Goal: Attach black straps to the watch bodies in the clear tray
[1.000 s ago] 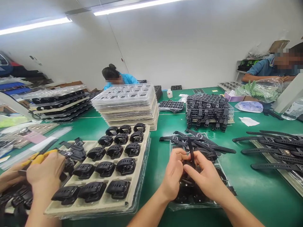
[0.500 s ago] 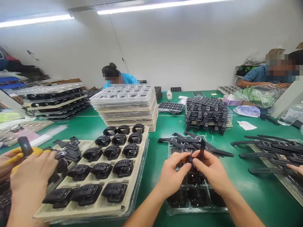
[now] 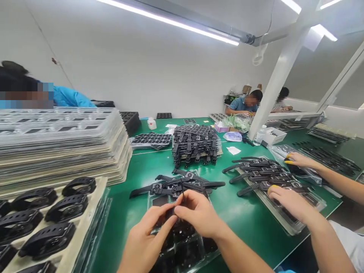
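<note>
My left hand point(image 3: 146, 242) and my right hand point(image 3: 199, 214) meet over a clear plastic tray point(image 3: 182, 254) at the near table edge. Between their fingertips they pinch a black watch with its strap point(image 3: 181, 190) sticking up. Just behind them lies a loose pile of black watches point(image 3: 182, 184) with straps spread flat on the green table point(image 3: 148, 167). At the left stands a pulp tray point(image 3: 72, 242) of buckled black watches point(image 3: 66, 208).
A tall stack of empty trays point(image 3: 62, 144) rises at the left. A stack of strapped watches point(image 3: 195, 144) sits mid-table. A co-worker's hands point(image 3: 290, 199) with yellow fingertips work over a tray of flat watches point(image 3: 264, 176) at the right. Other people sit further back.
The view has swung right, so the pulp tray slid to the left edge and a co-worker on the right came into view. My hands stay together on the watch, lower in view.
</note>
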The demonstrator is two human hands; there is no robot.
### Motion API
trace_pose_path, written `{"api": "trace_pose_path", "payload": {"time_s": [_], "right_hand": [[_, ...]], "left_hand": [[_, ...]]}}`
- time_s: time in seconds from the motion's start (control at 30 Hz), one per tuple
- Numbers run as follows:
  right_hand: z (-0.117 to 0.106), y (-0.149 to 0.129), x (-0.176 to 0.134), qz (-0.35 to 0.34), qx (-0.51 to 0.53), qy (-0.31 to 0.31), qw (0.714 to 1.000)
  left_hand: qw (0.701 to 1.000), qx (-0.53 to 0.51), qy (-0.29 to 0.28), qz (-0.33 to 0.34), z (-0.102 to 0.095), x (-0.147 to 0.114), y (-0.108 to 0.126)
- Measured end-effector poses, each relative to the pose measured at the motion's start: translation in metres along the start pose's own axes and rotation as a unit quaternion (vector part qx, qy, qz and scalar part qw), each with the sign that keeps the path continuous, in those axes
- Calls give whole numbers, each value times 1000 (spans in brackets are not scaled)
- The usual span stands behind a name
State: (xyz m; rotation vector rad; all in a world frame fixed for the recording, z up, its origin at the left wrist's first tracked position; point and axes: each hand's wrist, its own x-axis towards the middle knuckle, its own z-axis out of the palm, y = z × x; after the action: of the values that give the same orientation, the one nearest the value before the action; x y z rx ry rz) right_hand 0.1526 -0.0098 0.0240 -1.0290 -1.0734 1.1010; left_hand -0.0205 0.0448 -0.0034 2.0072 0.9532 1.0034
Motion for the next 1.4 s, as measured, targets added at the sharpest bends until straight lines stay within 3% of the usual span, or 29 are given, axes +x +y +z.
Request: {"api": "trace_pose_path", "payload": {"time_s": [0.2,0.37,0.73,1.0,1.23,1.4], "right_hand": [[-2,5,-3,-158,-111,-28,981],[-3,7,-8,-233,-145,7,962],[2,19,-21,-140,21,62,988],[-1,19,-20,-142,1,52,989],[-7,14,-17,-178,-178,-17,968],[-3,13,-16,-182,-190,-24,964]], "left_hand": [[998,-36,-11,-53,-2,-1,4],[993,-100,-35,-48,-1,-4,21],[986,-155,-20,-56,3,-11,28],[986,-154,-19,-51,2,-10,32],[991,-122,-27,-49,-2,-7,34],[977,-200,-3,-76,4,-11,33]]}}
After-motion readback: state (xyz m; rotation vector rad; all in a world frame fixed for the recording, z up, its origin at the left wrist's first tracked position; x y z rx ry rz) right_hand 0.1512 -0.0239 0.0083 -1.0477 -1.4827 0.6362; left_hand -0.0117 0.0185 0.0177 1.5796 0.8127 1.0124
